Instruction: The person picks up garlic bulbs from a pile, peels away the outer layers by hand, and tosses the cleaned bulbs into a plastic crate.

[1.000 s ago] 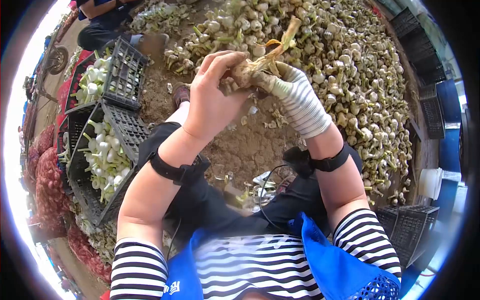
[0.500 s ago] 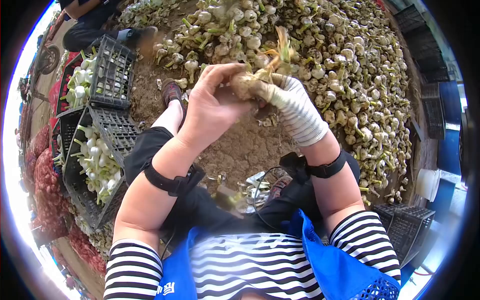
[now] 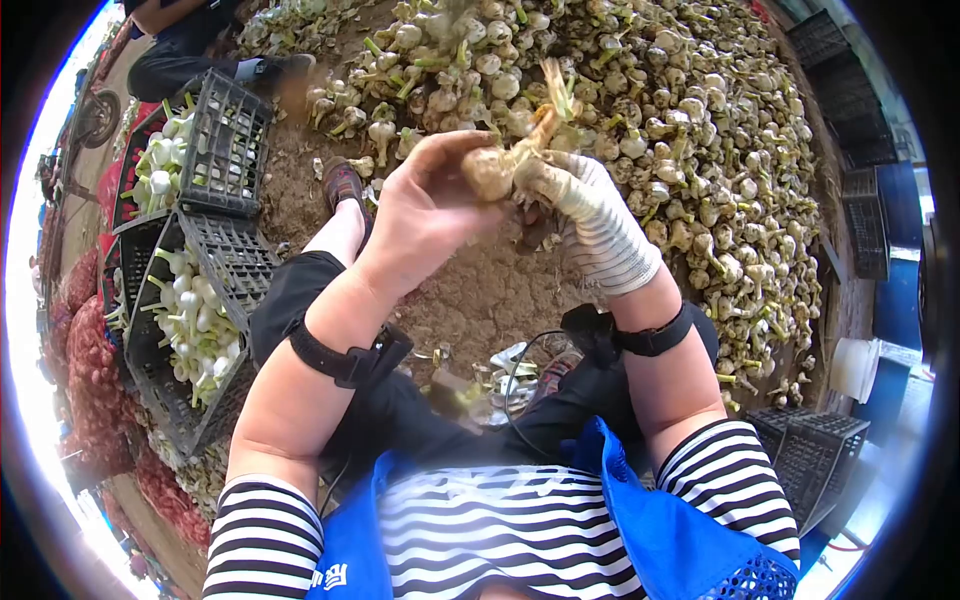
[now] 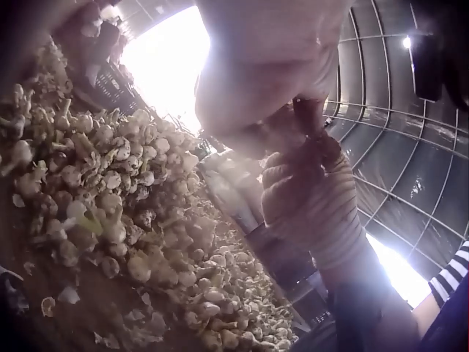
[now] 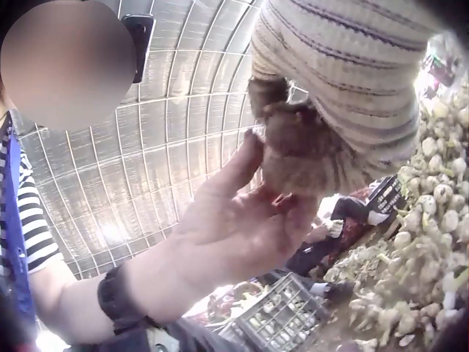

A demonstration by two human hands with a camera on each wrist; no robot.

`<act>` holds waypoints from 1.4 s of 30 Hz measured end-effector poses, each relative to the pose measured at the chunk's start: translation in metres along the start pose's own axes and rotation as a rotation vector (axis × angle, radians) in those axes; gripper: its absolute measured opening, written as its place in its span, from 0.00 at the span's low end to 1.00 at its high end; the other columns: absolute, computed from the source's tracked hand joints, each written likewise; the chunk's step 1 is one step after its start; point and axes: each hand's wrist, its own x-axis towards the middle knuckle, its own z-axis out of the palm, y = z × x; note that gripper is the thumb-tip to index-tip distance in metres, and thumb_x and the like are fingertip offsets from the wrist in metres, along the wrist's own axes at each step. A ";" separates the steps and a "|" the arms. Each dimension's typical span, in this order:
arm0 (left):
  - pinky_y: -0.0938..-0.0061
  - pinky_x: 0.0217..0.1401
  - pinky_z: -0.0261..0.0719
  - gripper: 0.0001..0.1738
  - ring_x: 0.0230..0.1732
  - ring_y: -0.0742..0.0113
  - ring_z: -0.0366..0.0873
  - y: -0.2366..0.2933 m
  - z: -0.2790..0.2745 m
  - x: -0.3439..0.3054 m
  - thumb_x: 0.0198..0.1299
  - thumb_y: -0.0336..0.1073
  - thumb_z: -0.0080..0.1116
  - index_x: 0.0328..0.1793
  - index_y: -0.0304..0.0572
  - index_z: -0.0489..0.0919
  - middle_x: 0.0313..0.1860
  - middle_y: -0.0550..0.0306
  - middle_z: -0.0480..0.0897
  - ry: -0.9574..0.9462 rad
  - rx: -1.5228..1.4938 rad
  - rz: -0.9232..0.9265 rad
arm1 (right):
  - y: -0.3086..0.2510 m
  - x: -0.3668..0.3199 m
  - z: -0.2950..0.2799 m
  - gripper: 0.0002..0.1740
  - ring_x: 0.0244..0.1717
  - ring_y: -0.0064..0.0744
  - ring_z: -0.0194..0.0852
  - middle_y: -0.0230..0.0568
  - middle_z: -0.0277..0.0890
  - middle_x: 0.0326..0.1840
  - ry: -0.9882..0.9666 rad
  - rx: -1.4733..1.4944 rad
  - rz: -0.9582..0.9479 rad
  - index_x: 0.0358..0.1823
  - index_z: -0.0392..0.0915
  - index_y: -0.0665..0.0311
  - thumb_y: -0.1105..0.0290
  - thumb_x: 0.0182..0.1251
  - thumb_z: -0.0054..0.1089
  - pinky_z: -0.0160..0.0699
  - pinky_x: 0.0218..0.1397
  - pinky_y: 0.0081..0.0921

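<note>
In the head view, the gloved right hand (image 3: 595, 220) grips a garlic bulb (image 3: 489, 173) near the base of its dry stalk (image 3: 545, 122), which points up and away. The bare left hand (image 3: 420, 205) curves its fingers around the bulb's other side, its lower part blurred. The right wrist view has the bare hand (image 5: 227, 227) reaching up to the striped, soiled glove (image 5: 352, 81), fingertips close against it. Seen from the left wrist, the bare hand (image 4: 264, 66) is above the gloved one (image 4: 311, 198); the bulb cannot be made out there.
A large garlic heap (image 3: 690, 150) spreads ahead and to the right. Black crates (image 3: 222, 145) with trimmed white bulbs (image 3: 200, 310) stand at the left, near red net sacks (image 3: 95, 370). Another person's leg (image 3: 190, 72) shows at upper left. Peelings lie between the feet.
The head view has shifted, and both hands with the bulb appear slightly lower. The left index finger has lifted a little from the bulb, and the stalk stands more upright than in the earliest frame.
</note>
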 end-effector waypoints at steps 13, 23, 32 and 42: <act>0.80 0.44 0.76 0.31 0.44 0.72 0.76 0.007 0.000 -0.003 0.41 0.23 0.66 0.55 0.37 0.69 0.46 0.58 0.77 -0.143 -0.156 -0.094 | 0.016 -0.012 0.010 0.11 0.17 0.14 0.64 0.27 0.74 0.22 0.117 0.129 -0.012 0.36 0.80 0.65 0.67 0.55 0.57 0.61 0.18 0.12; 0.66 0.48 0.75 0.29 0.47 0.63 0.76 -0.001 -0.006 -0.010 0.54 0.46 0.57 0.57 0.37 0.68 0.49 0.52 0.76 -0.235 -0.651 -0.362 | 0.004 -0.017 0.007 0.14 0.19 0.14 0.65 0.28 0.74 0.22 -0.137 0.011 0.025 0.38 0.79 0.66 0.67 0.51 0.58 0.61 0.21 0.12; 0.61 0.52 0.74 0.20 0.50 0.59 0.73 0.009 -0.037 -0.003 0.59 0.38 0.51 0.55 0.38 0.67 0.49 0.53 0.75 -0.068 -0.837 -0.131 | 0.021 -0.003 0.005 0.14 0.26 0.24 0.66 0.30 0.71 0.28 0.041 0.136 0.011 0.40 0.74 0.60 0.57 0.62 0.50 0.70 0.33 0.30; 0.81 0.30 0.78 0.09 0.28 0.69 0.75 0.148 -0.322 -0.108 0.56 0.33 0.58 0.39 0.36 0.75 0.29 0.56 0.77 1.190 -0.383 0.347 | 0.079 0.040 -0.029 0.11 0.19 0.27 0.67 0.30 0.68 0.18 0.340 0.057 0.142 0.28 0.73 0.57 0.59 0.55 0.62 0.78 0.23 0.29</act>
